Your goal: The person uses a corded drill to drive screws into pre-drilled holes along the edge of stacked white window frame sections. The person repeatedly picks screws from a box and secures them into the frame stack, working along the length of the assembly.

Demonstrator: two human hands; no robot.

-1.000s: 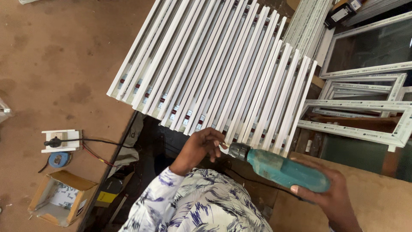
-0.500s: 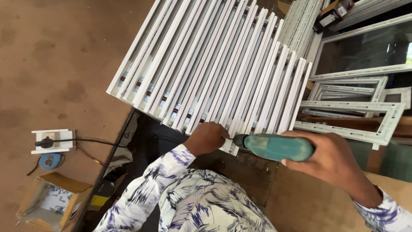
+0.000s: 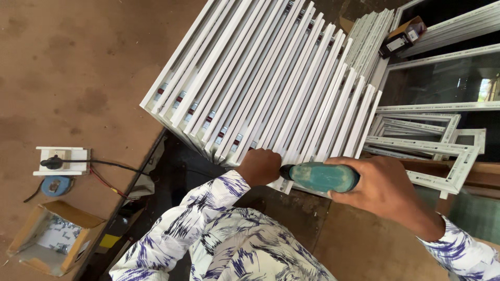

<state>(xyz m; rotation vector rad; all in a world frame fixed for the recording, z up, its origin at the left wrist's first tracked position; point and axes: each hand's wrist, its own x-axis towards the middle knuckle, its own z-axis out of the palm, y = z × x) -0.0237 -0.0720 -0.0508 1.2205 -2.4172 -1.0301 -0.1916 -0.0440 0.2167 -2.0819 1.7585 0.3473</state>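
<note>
At the near end of the stack of white frame profiles (image 3: 271, 88), where their cut ends overhang the edge of the dark surface (image 3: 182, 171), my left hand (image 3: 260, 166) is pressed against the ends of the lowest pieces; fingers curled onto them, grip closed on the profile end as far as I can see, fingertips hidden. Right hand (image 3: 388, 190) has a clenched grip around the body of the teal power driver (image 3: 320, 177), held level, nose pointed at the profile end just beside my left hand; nose touching or nearly so, contact point hidden by the hand. Judgement on progress: driver is lined up on one piece at the near right part of the stack; cannot tell which ends are already fastened. Finished white window frames (image 3: 422, 143) lie beyond the right edge, apart from the stack. Socket block (image 3: 62, 160) and cardboard box (image 3: 49, 237) on the floor at left, untouched
</note>
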